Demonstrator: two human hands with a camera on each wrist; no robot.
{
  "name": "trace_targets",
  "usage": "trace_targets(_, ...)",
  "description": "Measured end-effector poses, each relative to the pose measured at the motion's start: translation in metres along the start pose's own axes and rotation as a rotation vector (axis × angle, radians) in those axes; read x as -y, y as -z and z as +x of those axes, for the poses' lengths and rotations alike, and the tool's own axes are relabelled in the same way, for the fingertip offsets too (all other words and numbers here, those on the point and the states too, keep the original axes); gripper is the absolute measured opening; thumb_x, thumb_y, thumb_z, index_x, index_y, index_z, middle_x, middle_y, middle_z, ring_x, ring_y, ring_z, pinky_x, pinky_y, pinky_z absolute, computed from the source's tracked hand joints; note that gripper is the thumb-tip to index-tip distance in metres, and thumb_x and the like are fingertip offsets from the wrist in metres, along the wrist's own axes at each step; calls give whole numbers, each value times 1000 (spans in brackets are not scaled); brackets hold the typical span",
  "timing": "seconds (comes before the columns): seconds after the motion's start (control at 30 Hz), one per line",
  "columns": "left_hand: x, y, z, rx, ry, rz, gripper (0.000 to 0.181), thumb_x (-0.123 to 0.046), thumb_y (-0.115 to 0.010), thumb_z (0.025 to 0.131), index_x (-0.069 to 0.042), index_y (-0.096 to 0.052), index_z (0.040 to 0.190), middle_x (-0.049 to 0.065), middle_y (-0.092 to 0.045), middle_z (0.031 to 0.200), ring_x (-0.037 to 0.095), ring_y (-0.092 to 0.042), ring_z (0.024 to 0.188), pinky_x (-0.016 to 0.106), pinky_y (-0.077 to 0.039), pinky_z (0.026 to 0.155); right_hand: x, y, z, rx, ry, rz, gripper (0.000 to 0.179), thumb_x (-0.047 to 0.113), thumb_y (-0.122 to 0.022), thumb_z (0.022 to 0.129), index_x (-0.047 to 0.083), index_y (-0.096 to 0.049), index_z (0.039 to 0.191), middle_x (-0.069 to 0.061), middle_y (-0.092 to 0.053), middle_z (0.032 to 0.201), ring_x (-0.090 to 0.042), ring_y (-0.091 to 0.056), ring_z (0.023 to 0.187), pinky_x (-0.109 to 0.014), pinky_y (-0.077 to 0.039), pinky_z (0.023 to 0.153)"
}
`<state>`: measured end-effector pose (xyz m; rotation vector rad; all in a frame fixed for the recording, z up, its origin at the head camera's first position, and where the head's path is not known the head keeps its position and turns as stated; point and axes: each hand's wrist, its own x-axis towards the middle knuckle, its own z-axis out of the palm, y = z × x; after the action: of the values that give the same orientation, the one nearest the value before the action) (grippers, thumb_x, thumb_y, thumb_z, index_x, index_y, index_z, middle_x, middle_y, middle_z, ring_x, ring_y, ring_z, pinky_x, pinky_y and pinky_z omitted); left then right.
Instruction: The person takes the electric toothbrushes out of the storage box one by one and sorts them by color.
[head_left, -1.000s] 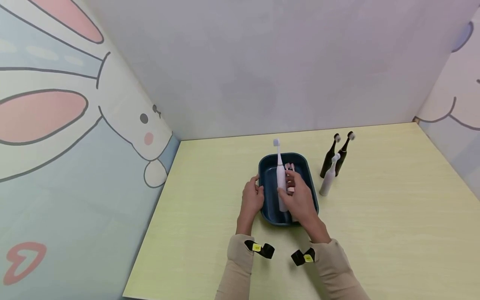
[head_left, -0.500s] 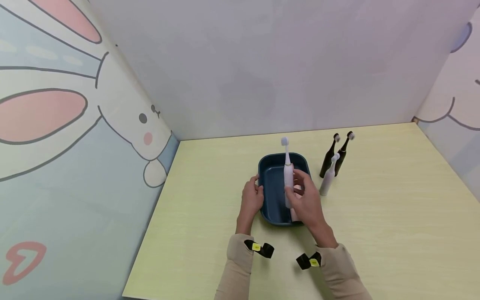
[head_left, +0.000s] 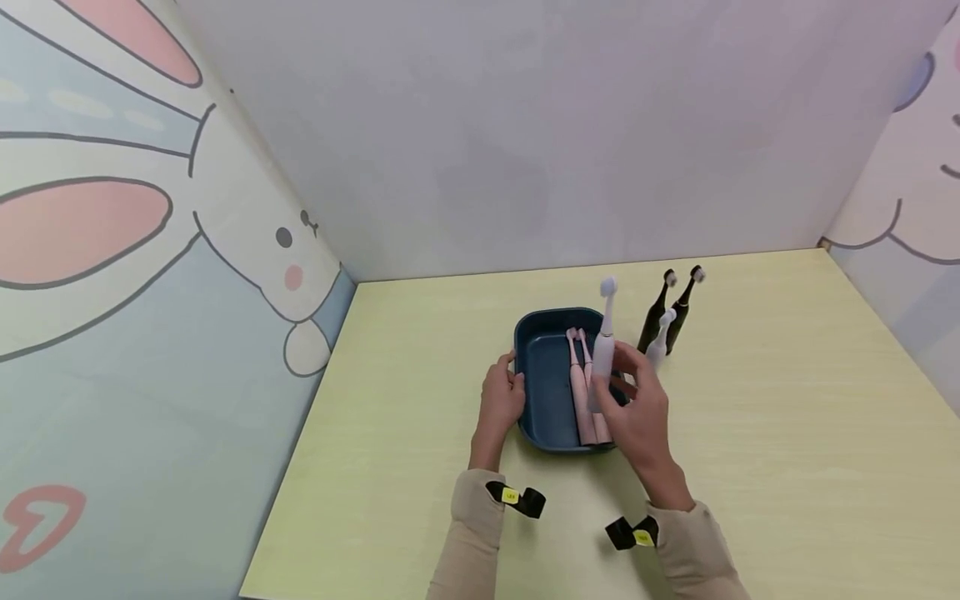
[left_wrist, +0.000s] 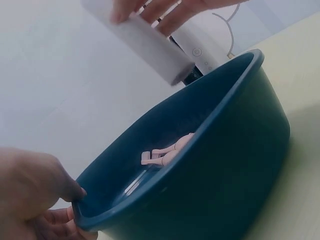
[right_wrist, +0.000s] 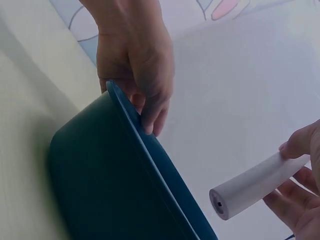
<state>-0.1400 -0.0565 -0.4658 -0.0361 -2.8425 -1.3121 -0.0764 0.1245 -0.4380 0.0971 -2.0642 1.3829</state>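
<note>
My right hand (head_left: 637, 408) grips a white electric toothbrush (head_left: 603, 354) by its handle, brush head up, over the right side of a dark blue basin (head_left: 542, 450). In the right wrist view the round base of that toothbrush handle (right_wrist: 245, 189) hangs above the rim. At the basin's left side my left hand (head_left: 501, 396) pinches the rim, thumb inside and fingers outside, as the left wrist view shows with the left thumb (left_wrist: 70, 189). Two pink electric toothbrushes (head_left: 581, 400) lie side by side in the basin, partly covered by the held one.
Right of the basin, two black electric toothbrushes (head_left: 681, 312) stand upright on the pale yellow table (head_left: 787, 417). Another white electric toothbrush (head_left: 660, 342) stands in front of them, its lower part hidden by my right hand. A wall (head_left: 525, 167) rises behind the table.
My right hand has carried the white toothbrush rightward, from the basin's middle toward its right rim, uncovering the pink toothbrushes. My left hand has stayed on the rim.
</note>
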Motion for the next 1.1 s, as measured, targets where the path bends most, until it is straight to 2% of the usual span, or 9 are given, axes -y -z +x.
trace_targets(0.07,0,0,0,1,-1,4,41,-10,-52,96,-5,-50,137,8,-54,87,16,-50,73,29,-42,66,-2,4,-1,-34,20,20,58,-7,-72,77,2,-52,132,-19,-61,112,-5,-58,99,-11,-48,80)
trace_targets(0.17,1,1,0,-1,-5,4,41,-10,-52,96,-4,-50,136,8,-53,87,16,-50,74,29,-42,66,-3,10,-3,-74,40,44,61,-11,-71,76,1,-51,133,-21,-59,114,1,-56,101,-9,-47,81)
trace_targets(0.5,2,0,0,0,4,4,41,-10,-52,97,-5,-49,137,8,-54,89,16,-50,76,29,-43,68,-6,24,-3,-167,33,78,59,-16,-68,75,-5,-51,130,-22,-58,114,-2,-58,102,-11,-48,81)
trace_targets(0.67,3,-1,0,-3,1,3,40,-10,-52,96,-5,-50,137,8,-54,89,16,-50,75,29,-43,68,-8,31,-3,-244,12,76,58,-18,-67,73,-7,-52,128,-8,-60,111,-5,-59,102,-11,-48,81)
trace_targets(0.83,3,-1,0,-6,1,5,41,-10,-52,96,-5,-50,137,8,-54,89,16,-51,75,29,-43,68,-7,38,-3,-281,-12,52,56,-17,-65,75,-8,-52,128,3,-58,113,-5,-59,101,-10,-48,81)
trace_targets(1.1,2,0,-1,-7,-3,2,41,-10,-52,96,-4,-50,136,8,-54,88,16,-50,74,29,-43,68,-33,45,-6,-326,-58,25,53,-10,-67,78,-1,-54,128,14,-56,113,-7,-59,102,-11,-48,81)
